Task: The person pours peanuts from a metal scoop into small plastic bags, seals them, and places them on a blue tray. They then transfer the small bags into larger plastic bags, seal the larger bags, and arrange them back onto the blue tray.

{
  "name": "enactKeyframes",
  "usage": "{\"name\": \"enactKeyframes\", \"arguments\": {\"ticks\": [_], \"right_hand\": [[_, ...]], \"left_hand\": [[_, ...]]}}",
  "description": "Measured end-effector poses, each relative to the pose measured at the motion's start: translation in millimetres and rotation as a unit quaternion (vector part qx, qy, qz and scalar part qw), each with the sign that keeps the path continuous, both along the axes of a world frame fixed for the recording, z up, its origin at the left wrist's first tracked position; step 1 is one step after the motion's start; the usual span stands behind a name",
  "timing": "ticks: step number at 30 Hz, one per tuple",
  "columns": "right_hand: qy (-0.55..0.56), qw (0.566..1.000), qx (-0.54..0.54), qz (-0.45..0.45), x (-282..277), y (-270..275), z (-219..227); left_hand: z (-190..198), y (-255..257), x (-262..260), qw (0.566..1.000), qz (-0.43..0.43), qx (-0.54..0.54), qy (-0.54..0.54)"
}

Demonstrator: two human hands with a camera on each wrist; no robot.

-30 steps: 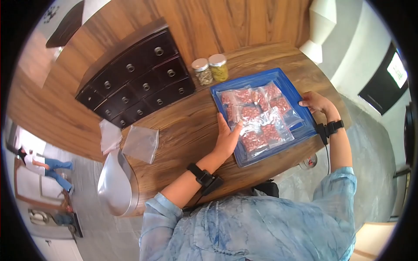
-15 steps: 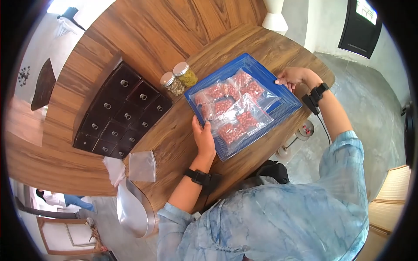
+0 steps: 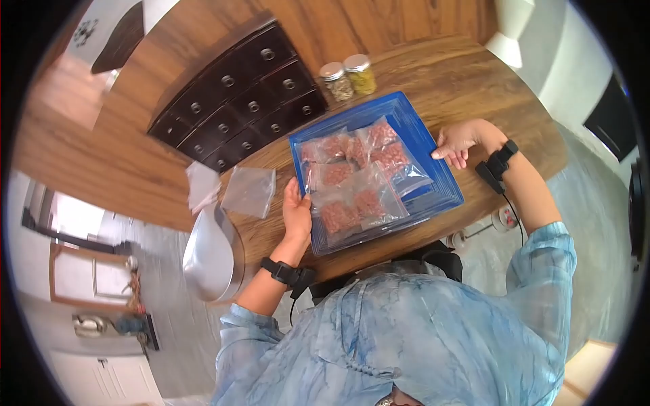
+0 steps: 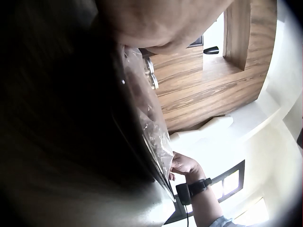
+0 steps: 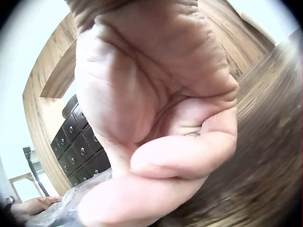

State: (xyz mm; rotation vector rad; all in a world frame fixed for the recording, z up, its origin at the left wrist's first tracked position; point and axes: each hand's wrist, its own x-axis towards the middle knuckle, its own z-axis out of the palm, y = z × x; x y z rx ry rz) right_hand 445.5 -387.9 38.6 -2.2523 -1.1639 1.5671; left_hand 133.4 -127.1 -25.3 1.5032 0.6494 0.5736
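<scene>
A blue square tray [image 3: 433, 186] stands on the wooden table, carrying several clear zip bags [image 3: 369, 199] of small reddish pieces that look like peanuts. The bags overlap one another. At the tray's left side is my left hand [image 3: 296, 216], its thumb at the rim and its fingers along the outside, holding that edge. My right hand [image 3: 462, 139] is at the opposite edge. Its thumb tip meets the rim while its loosely bent fingers hang outside the tray. In the right wrist view nothing shows within the right palm [image 5: 156, 80].
Left of the tray lie flat clear bags [image 3: 249, 191] beside a silvery curved scoop-like container [image 3: 213, 254] at the table's end. Behind stand a dark chest of small drawers [image 3: 247, 101] and two lidded jars [image 3: 360, 76]. The table's front edge runs close to my body.
The tray and its bags have shifted left across the table, away from the jars and closer to the flat bags. Both hands moved along with it. The head view has also swung.
</scene>
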Motion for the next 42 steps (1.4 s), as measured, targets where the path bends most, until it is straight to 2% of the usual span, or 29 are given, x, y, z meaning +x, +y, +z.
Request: {"name": "enactKeyframes", "arguments": {"ticks": [5, 9, 12, 15, 16, 19, 20, 23, 25, 29, 30, 33, 34, 37, 39, 41, 42], "right_hand": [[-0.021, 0.995, -0.042, 0.091, 2, 17, 17], [-0.007, 0.987, -0.044, 0.152, 14, 25, 5], [-0.004, 0.987, -0.033, 0.159, 16, 27, 7], [0.035, 0.989, 0.014, 0.141, 20, 23, 4], [0.044, 0.99, 0.032, 0.128, 22, 21, -1], [0.094, 0.988, 0.082, 0.085, 26, 12, -16], [0.111, 0.986, 0.1, 0.073, 27, 12, -19], [0.142, 0.979, 0.145, 0.031, 26, 5, -16], [0.185, 0.967, 0.173, 0.018, 32, 4, -24], [0.219, 0.954, 0.205, -0.022, 41, 4, -33], [0.221, 0.953, 0.207, -0.029, 41, 4, -35], [0.231, 0.947, 0.219, -0.052, 41, 2, -38], [0.235, 0.943, 0.226, -0.062, 40, 2, -37], [0.214, 0.942, 0.245, -0.087, 37, 1, -37], [0.232, 0.937, 0.242, -0.095, 38, 2, -39], [0.244, 0.935, 0.237, -0.1, 40, 4, -40], [0.247, 0.934, 0.235, -0.105, 39, 3, -41]], "left_hand": [[8, -13, -8, 0.999, 0.043, 0.029, 0.012], [7, -13, -7, 0.994, 0.094, 0.041, -0.034], [1, -7, -6, 0.986, 0.142, 0.083, -0.009], [10, 1, -5, 0.969, 0.177, 0.159, 0.073], [-3, 15, -5, 0.948, 0.202, 0.243, 0.042], [9, 40, -16, 0.892, 0.184, 0.347, 0.225], [5, 61, -27, 0.869, 0.127, 0.397, 0.265], [37, 53, -36, 0.846, 0.059, 0.391, 0.357], [47, 53, -40, 0.804, 0.029, 0.446, 0.391], [50, 65, -28, 0.718, -0.019, 0.523, 0.459], [49, 73, -26, 0.703, -0.028, 0.556, 0.443], [49, 91, -22, 0.675, -0.03, 0.564, 0.474], [54, 96, -25, 0.696, -0.034, 0.564, 0.443], [101, 91, -29, 0.717, -0.024, 0.528, 0.455], [139, 112, -43, 0.723, 0.006, 0.548, 0.421], [189, 120, -56, 0.774, 0.078, 0.47, 0.416], [201, 140, -68, 0.743, 0.093, 0.517, 0.416]]}}
